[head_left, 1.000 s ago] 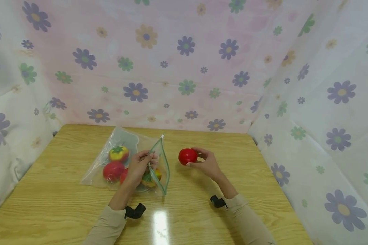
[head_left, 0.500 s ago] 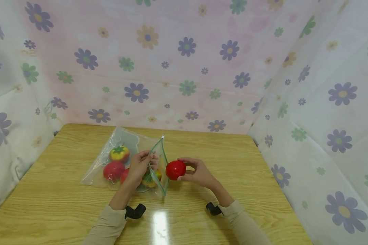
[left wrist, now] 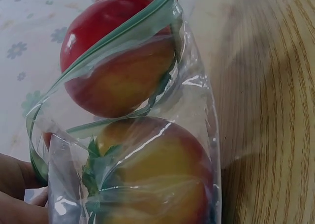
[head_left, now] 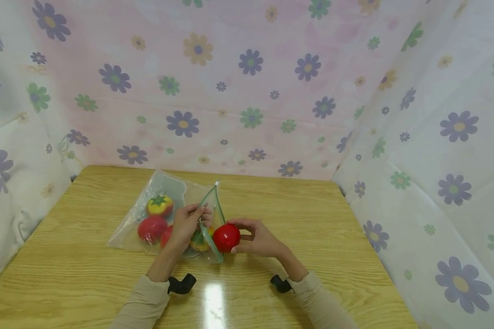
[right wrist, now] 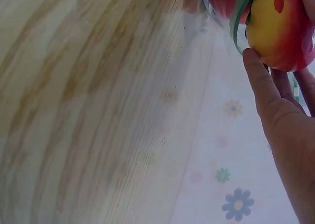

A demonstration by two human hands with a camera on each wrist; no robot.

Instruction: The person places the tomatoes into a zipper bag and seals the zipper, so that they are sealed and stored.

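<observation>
A clear zip bag (head_left: 127,228) with a green-edged mouth lies on its side. My left hand (head_left: 185,226) pinches its upper edge near the mouth and holds the opening apart. My right hand (head_left: 257,237) grips a toy tomato (head_left: 226,237), red on one side and yellow on the other, with a green calyx. It is right at the mouth, overlapping the green zip strip in the left wrist view. Just inside sits another toy tomato (left wrist: 157,170). Further in are a yellow-and-red one (head_left: 159,206) and a red round fruit (head_left: 152,229), partly blurred by the plastic.
The wood-grain table (head_left: 304,205) spreads under everything, with a bright reflection near its front. Flower-patterned cloth (head_left: 247,91) hangs at the back and both sides. Black wrist mounts (head_left: 182,284) stick out beside the sleeves.
My right hand has carried the toy tomato leftward and toward me, from beside the bag up to its mouth. The left hand and the bag have hardly moved.
</observation>
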